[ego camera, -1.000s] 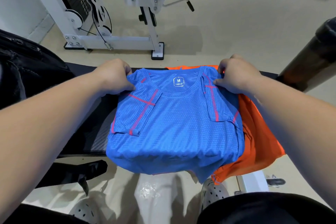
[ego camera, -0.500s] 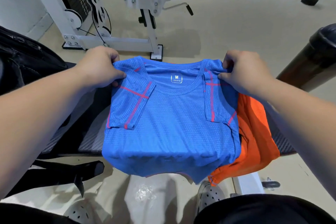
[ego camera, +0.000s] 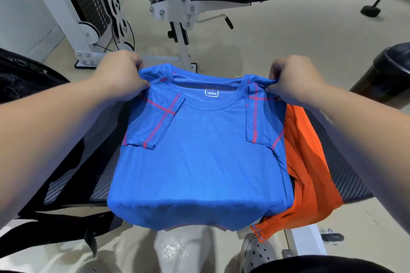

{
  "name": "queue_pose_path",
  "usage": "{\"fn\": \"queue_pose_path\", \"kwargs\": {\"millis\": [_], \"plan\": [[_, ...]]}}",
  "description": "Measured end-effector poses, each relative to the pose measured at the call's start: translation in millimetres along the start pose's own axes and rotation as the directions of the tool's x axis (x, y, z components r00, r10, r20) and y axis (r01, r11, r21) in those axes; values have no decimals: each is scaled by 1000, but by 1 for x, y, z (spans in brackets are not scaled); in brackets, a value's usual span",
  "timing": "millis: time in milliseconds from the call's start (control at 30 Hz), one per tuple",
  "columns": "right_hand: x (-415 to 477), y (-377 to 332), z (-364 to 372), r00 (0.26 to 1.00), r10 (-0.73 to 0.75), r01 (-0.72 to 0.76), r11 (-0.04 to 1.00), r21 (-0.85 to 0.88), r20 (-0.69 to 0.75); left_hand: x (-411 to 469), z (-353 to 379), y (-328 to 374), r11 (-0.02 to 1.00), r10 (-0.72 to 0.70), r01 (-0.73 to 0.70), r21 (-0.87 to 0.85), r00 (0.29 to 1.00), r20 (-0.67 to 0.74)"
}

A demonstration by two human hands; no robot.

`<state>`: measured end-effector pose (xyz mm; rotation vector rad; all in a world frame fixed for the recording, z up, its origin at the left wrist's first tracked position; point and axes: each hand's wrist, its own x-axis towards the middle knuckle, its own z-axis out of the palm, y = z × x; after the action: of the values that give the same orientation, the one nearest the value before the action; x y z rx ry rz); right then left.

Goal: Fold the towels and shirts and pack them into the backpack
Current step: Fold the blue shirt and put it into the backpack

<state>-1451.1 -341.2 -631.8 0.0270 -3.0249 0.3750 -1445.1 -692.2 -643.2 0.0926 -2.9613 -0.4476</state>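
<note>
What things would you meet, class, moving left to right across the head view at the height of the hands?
backpack → left hand → blue shirt → right hand → black padded roller

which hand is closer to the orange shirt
Right. The right hand pinches a shoulder of the blue shirt, just beside the orange shirt; the left hand pinches the other shoulder, on the far side.

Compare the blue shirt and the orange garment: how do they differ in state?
The blue shirt is flat with sleeves folded in; the orange garment lies bunched. The left hand and right hand pinch the blue shirt's shoulders; neither holds the orange garment. The blue shirt lies partly over the orange garment. Both hang over the bench's near edge.
</note>
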Motion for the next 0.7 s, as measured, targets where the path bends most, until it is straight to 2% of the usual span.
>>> {"fn": "queue_pose_path", "kwargs": {"millis": [167, 300, 400, 467, 533, 700], "plan": [[32, -3, 0, 996, -21, 21, 1000, -8, -87, 31, -14, 6, 999, 38, -38, 4, 997, -71], [48, -9, -22, 958, -42, 70, 994, 89, -285, 46, -33, 12, 996, 40, -60, -71, 968, -248], [46, -4, -31, 931, -53, 108, 985, 133, -361, 35, -39, 10, 991, 26, -64, -121, 955, -297], [30, -3, -30, 930, -67, 132, 978, 160, -361, 17, -39, 2, 982, -19, -33, -187, 962, -272], [3, -3, -28, 935, -91, 168, 965, 200, -343, -7, -37, -9, 983, -11, -28, -181, 978, -210], [-78, 8, -7, 939, -284, 306, 947, 96, -194, -86, -32, -37, 987, 153, -154, -54, 988, -21]]}}
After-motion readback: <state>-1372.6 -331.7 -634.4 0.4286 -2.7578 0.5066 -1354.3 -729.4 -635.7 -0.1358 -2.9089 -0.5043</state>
